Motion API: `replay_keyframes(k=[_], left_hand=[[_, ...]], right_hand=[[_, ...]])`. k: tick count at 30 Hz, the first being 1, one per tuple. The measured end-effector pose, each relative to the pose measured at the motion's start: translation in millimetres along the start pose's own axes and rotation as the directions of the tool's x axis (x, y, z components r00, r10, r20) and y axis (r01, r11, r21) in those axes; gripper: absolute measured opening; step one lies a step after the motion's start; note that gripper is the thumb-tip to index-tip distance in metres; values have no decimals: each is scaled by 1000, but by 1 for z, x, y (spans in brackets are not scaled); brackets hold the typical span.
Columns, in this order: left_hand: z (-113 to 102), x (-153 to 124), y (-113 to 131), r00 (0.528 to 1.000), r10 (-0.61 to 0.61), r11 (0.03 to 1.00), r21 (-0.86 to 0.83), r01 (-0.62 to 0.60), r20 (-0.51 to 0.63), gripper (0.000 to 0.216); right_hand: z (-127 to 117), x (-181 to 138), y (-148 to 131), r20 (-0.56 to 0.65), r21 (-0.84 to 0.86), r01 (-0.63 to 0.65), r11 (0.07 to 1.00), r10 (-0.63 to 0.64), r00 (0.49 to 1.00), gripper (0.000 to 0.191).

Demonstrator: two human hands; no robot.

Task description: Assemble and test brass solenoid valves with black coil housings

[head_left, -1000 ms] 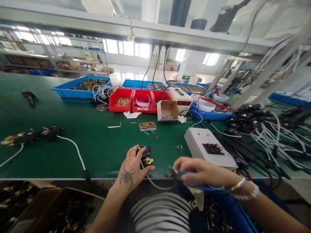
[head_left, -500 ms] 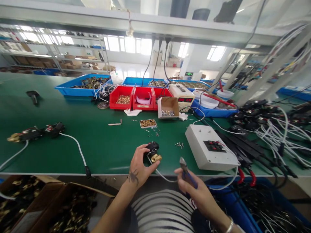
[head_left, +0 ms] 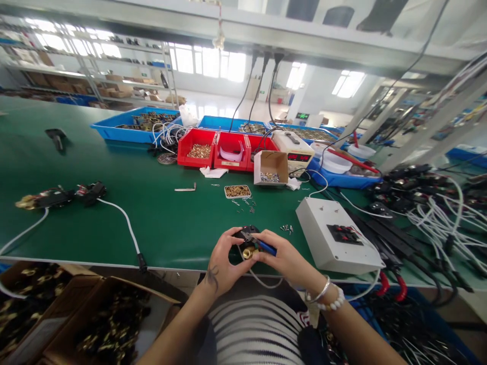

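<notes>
My left hand grips a black and brass valve-like part near the table's front edge, thumb and fingers on either side of it. A white cable hangs from the part in a loop below. In my right hand is a pair of blue-handled pliers, their metal jaws reaching onto the top of the black body. My fingers cover much of both, so I cannot tell exactly what the jaws touch. Small screws lie on the green table to the right.
Behind are a small tray of brass pieces, red bins, a cardboard box and a power supply. A grey switch box stands at right. Two cabled assemblies lie at left. An L-shaped tool lies mid-table.
My right hand has come up and left, bringing the pliers from beside the table edge onto the part. My left hand still holds the part. The view has shifted slightly.
</notes>
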State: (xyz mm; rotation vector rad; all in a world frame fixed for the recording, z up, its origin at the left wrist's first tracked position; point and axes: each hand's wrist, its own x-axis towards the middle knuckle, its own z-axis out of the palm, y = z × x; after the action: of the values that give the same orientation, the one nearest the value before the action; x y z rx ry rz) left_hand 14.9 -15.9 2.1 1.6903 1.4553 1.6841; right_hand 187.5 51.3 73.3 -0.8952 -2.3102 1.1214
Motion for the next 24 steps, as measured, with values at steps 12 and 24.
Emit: replay_keyframes(k=[12,24], left_hand=[[0,1,-6,1000,-18,998,-67,17,-14,30],[3,-4,-6,999,-43,998,-51,42,-13,34]], right_hand=[[0,-3,-2,-22,141,-48,989,52,998,41],[-26,-55,-20,206,343,-473,812,426,881,43]])
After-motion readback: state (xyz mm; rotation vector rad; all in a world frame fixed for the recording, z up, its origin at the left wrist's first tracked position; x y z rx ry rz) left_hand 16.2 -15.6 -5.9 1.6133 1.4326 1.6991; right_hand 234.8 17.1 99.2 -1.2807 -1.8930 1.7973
